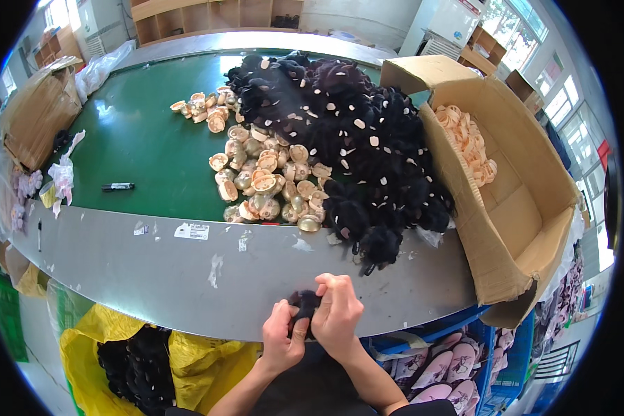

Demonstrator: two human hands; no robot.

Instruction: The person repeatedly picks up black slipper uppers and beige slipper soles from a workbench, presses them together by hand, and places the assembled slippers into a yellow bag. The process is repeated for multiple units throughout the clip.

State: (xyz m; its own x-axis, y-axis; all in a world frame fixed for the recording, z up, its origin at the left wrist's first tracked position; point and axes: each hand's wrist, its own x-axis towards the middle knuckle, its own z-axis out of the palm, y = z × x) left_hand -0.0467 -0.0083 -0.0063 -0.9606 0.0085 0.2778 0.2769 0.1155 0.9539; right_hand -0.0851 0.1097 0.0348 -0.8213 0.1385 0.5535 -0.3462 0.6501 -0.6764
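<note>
My left hand (284, 338) and my right hand (336, 315) meet over the near edge of the metal table border. Between them is a small black furry piece (306, 301), pinched by the fingers of both hands; its underside is hidden. Beyond my hands lies a large heap of similar black furry pieces (353, 132) dotted with pale patches. One clump (380, 246) from the heap's near end rests on the metal border. Left of the heap are many round, gold-coloured shells (263, 182) with peach insides.
At the right, an open cardboard box (509, 208) holds peach strips (464, 142). A black marker (118, 186) lies on the green table surface (145, 139). Below the table stand a yellow bag (215, 364) with black furry pieces and blue crates (513, 367) near pink slippers (457, 364).
</note>
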